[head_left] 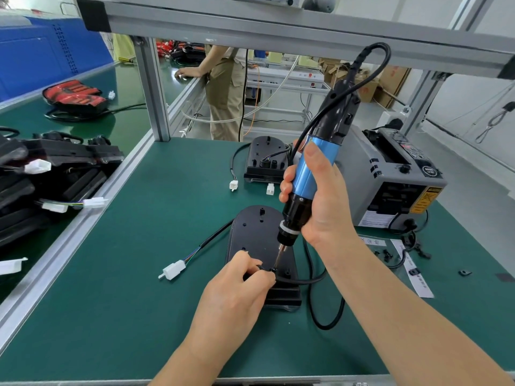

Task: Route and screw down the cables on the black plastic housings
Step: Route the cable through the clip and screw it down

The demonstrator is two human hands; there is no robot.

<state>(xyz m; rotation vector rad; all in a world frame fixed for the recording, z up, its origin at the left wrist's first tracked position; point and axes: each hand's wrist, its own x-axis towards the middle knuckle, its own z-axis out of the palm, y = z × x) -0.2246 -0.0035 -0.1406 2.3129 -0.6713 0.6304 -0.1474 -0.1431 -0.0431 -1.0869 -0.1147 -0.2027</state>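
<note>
Setting: a factory assembly station. The counter [139, 302] has a green mat, stands inside an aluminium frame [152, 87], and has a green conveyor along its left edge.
Left hand: the left hand [239, 291] is closest to the counter's near edge. Its fingers are curled, pinching the black cable [303, 281] onto the housing. Whether a clip sits under the fingertips is too small to tell.
Task's thing: the near housing [250, 232] lies flat at mid-counter. Its long axis runs from near edge to far edge, rounded end away.
Cable run: from the pinch the cable leaves to the right and loops on the mat. A second lead exits the housing's left side and ends in a white connector [174, 270].
Right hand: the right hand [320, 201] is wrapped round the electric screwdriver [302, 176], above and just beyond the left hand.
Key relation: the bit [278, 257] meets the housing's near end right beside the left fingertips. The driver leans, top away and rightward. The left hand is nearer the screw spot; the right steers from above.
Step, by my judgement: driving the screw that fixes the cable.
Far housing: a second housing [264, 157] lies towards the far edge.
Right edge: a grey tape dispenser [390, 185], with small black clips [413, 272] before it.
Conveyor: stacked housings [55, 168].
Background: another person [223, 87] stands beyond the far edge.
</note>
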